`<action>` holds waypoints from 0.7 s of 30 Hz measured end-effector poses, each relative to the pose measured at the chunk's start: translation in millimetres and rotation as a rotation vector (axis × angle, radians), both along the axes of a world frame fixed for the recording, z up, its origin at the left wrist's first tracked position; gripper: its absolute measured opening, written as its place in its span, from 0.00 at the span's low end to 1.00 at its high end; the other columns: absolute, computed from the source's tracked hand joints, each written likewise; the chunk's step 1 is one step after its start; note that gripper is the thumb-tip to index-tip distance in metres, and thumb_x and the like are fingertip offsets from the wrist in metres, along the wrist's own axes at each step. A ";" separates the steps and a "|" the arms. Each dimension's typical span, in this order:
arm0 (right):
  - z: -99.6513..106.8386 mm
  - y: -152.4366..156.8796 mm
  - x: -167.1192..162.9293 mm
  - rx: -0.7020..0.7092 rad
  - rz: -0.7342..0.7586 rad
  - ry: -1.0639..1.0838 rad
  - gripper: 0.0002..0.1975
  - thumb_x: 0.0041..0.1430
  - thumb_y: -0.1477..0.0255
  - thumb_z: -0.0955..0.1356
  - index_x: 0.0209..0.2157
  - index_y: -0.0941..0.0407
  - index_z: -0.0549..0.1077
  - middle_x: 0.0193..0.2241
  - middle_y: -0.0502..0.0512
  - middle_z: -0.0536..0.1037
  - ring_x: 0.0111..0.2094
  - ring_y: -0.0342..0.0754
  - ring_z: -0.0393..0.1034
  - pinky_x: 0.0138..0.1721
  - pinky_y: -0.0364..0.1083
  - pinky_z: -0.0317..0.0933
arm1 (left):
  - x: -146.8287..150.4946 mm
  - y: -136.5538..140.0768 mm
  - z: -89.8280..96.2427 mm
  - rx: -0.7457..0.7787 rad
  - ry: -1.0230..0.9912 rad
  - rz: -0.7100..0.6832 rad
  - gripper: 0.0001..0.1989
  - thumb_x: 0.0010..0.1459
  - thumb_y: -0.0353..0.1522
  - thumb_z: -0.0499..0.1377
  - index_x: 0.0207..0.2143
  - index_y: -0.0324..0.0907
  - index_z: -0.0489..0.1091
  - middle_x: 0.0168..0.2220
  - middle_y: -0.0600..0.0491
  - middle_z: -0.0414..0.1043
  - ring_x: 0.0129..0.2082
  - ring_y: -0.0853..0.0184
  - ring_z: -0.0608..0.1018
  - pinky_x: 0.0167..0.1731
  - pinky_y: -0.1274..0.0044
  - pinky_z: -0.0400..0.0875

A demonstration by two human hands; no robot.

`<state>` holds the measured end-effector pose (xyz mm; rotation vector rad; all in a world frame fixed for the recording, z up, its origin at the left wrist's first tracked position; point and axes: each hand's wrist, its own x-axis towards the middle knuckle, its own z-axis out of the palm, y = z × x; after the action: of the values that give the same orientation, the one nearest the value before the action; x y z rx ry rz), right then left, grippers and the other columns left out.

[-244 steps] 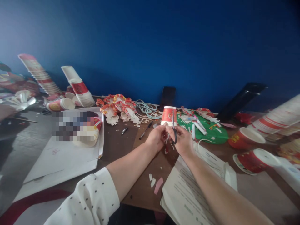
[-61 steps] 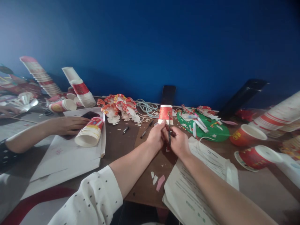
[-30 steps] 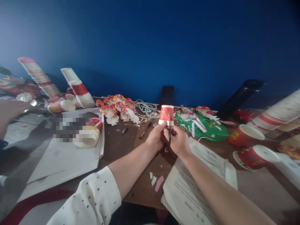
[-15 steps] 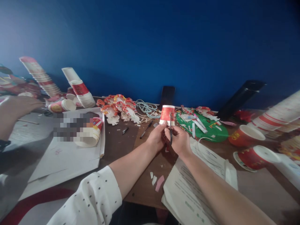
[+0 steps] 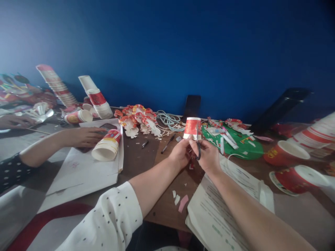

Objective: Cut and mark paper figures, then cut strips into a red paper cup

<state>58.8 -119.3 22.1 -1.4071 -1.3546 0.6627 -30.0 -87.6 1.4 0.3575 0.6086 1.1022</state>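
My left hand (image 5: 181,152) is closed on the lower edge of a red and white paper cup (image 5: 192,126), held upright over the brown table. In my right hand (image 5: 209,157) is a pair of scissors (image 5: 199,150) with dark handles; its blades point up along the right side of the cup. My fingertips nearly meet below the cup, so its bottom part is partly hidden. Small white scraps and a pink scrap (image 5: 183,203) lie on the table nearer to me. A black phone (image 5: 192,104) leans against the blue wall just behind the cup.
Red and white paper cutouts (image 5: 140,118) and a coiled cord (image 5: 169,119) lie left of the cup. On the right are a green disc (image 5: 248,150) with scraps, printed sheets (image 5: 217,209) and cups (image 5: 285,153). A co-worker's hand (image 5: 85,136) rests near nested cups (image 5: 106,148).
The view has turned slightly left. A co-worker's hand now reaches over the white board beside the nested cups. My hands keep hold of the cup and scissors.
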 end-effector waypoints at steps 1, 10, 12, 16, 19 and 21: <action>-0.5 0.0 0.1 0.004 0.004 -0.004 0.21 0.47 0.52 0.70 0.22 0.57 0.72 0.13 0.50 0.69 0.18 0.44 0.64 0.20 0.41 0.58 | 0.0 -0.3 0.7 -0.008 -0.004 0.003 0.11 0.52 0.37 0.63 0.27 0.39 0.67 0.20 0.56 0.67 0.17 0.73 0.68 0.19 0.79 0.61; -3.3 2.0 1.5 0.035 0.012 -0.060 0.20 0.48 0.52 0.70 0.23 0.57 0.74 0.14 0.50 0.71 0.19 0.45 0.66 0.22 0.42 0.59 | -0.1 -1.2 6.5 -0.084 -0.048 0.038 0.10 0.53 0.33 0.62 0.25 0.38 0.66 0.20 0.56 0.68 0.18 0.74 0.69 0.19 0.80 0.61; -5.3 3.3 2.7 0.041 0.018 -0.069 0.20 0.48 0.52 0.70 0.23 0.57 0.74 0.14 0.50 0.71 0.20 0.45 0.66 0.22 0.42 0.59 | -0.3 -0.4 6.8 -0.089 -0.043 0.026 0.10 0.55 0.34 0.61 0.24 0.39 0.66 0.20 0.56 0.68 0.17 0.73 0.69 0.20 0.79 0.61; -7.9 4.8 4.2 0.059 0.016 -0.090 0.20 0.48 0.53 0.70 0.24 0.58 0.75 0.17 0.51 0.73 0.21 0.45 0.67 0.22 0.41 0.59 | -1.6 -0.5 9.4 -0.122 -0.032 0.008 0.11 0.57 0.33 0.59 0.24 0.38 0.66 0.19 0.56 0.67 0.18 0.74 0.68 0.22 0.79 0.62; -7.2 4.1 3.5 0.046 0.019 -0.069 0.21 0.49 0.53 0.70 0.25 0.58 0.76 0.16 0.51 0.72 0.20 0.45 0.66 0.21 0.41 0.58 | -3.7 -0.7 11.3 -0.128 -0.025 -0.011 0.14 0.58 0.36 0.58 0.23 0.38 0.65 0.18 0.55 0.66 0.16 0.73 0.66 0.20 0.78 0.60; -7.3 4.0 3.3 0.040 0.023 -0.054 0.20 0.49 0.53 0.70 0.25 0.58 0.75 0.16 0.51 0.72 0.20 0.45 0.66 0.21 0.41 0.58 | -5.3 0.0 12.1 -0.127 -0.030 -0.021 0.15 0.58 0.39 0.57 0.23 0.38 0.65 0.18 0.55 0.65 0.16 0.72 0.66 0.20 0.77 0.59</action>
<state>62.1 -115.3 14.8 -1.3876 -1.4209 0.6135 -35.3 -87.7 13.5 0.2365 0.6439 1.0415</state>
